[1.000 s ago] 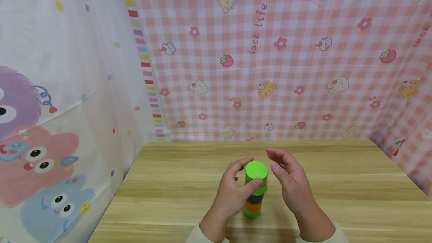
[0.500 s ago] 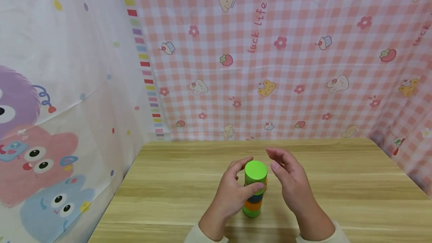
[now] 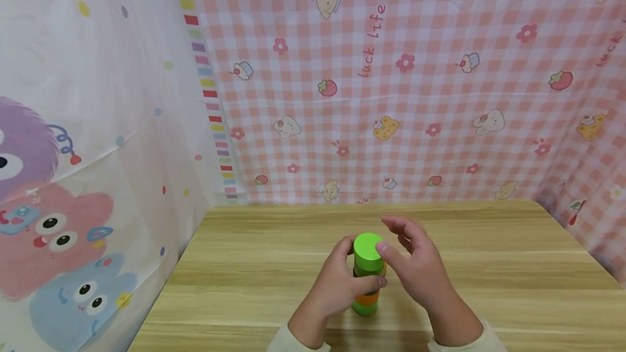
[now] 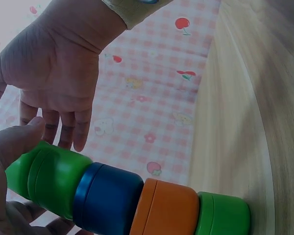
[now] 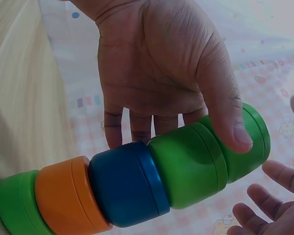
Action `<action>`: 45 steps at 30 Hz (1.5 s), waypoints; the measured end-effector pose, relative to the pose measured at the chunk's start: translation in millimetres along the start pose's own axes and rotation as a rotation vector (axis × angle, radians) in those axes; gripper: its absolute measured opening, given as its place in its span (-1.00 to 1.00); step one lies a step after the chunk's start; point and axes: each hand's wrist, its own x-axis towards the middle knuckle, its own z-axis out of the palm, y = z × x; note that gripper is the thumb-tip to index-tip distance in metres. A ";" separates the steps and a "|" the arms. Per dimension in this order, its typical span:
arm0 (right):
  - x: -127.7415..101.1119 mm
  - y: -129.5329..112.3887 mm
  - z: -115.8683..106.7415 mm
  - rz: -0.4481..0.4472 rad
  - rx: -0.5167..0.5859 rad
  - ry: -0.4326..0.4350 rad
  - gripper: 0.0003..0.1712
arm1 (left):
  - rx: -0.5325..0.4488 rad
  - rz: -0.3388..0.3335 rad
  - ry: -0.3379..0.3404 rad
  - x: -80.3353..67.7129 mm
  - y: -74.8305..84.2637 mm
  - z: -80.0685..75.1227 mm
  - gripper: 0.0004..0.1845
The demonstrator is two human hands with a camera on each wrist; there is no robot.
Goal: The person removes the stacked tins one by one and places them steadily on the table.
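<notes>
A stack of round plastic caps stands near the front middle of the wooden table, close to the person. From the table upward it runs green cap, orange cap, blue cap, then two green pieces on top, the upper one a bright green cap.

The left hand wraps the upper part of the stack: its thumb presses across the top green pieces on the near side and its fingers curl round the far side. The right hand sits just right of the stack with fingers loosely bent and spread; its thumb tip seems to touch the rim of the top cap, though the head view does not settle whether it presses or only brushes it. It grips nothing.

The caps look light, hard and smooth, so each would likely slide under a loose pinch, and they are probably only resting one on another. The stack is tall for its width, and in the wrist views its upper pieces sit slightly out of line with the lower ones, so a sideways push up high could well topple it. A sound hold would be on the curved side of a single cap, thumb opposite fingers, lifted straight up while the other hand steadies the caps below.
</notes>
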 end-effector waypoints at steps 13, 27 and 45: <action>1.1 3.2 3.1 0.022 -0.077 -0.098 -0.40 | 0.038 -0.028 0.011 0.6 0.9 -2.6 -0.36; 1.4 9.0 5.0 -0.001 -0.135 -0.167 -0.32 | 0.070 -0.038 0.012 3.6 -5.0 -3.4 -0.42; 1.3 5.6 4.2 0.013 -0.148 -0.159 -0.42 | 0.010 -0.024 -0.032 6.3 -7.9 -5.0 -0.55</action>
